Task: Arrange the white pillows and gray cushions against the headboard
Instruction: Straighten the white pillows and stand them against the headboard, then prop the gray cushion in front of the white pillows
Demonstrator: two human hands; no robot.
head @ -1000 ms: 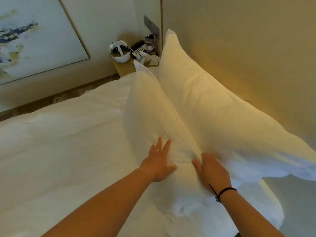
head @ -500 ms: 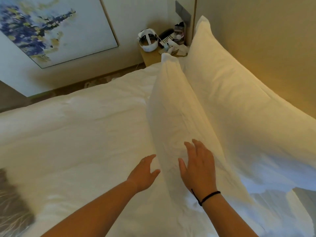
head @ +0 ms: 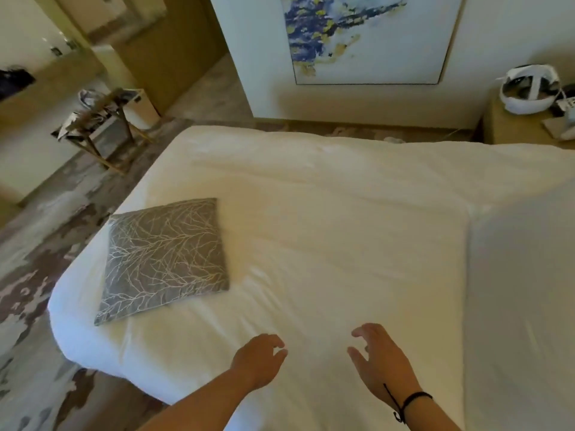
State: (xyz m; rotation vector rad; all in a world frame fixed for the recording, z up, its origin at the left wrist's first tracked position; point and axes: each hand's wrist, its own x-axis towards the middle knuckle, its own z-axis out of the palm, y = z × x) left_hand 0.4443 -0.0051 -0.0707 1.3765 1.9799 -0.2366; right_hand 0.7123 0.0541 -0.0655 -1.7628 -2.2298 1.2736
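Observation:
A gray cushion [head: 163,258] with a pale branch pattern lies flat on the white bed [head: 326,219], near its left foot corner. A white pillow [head: 522,290] fills the right edge of the view. My left hand [head: 259,360] hovers over the bedding at the bottom centre, fingers loosely curled and holding nothing. My right hand [head: 378,357], with a black band on its wrist, is beside it, fingers spread and empty. Both hands are well to the right of the cushion and apart from it. The headboard is out of view.
A nightstand [head: 516,126] at the top right carries a white headset [head: 529,88] and small items. A framed painting [head: 367,35] hangs on the far wall. A folding luggage rack [head: 99,126] and a white bin [head: 141,108] stand on the patterned carpet at the left.
My view has swung left from the headboard pillows to the foot of the bed. Both hands have come off the white pillow and now hover empty over the bedding.

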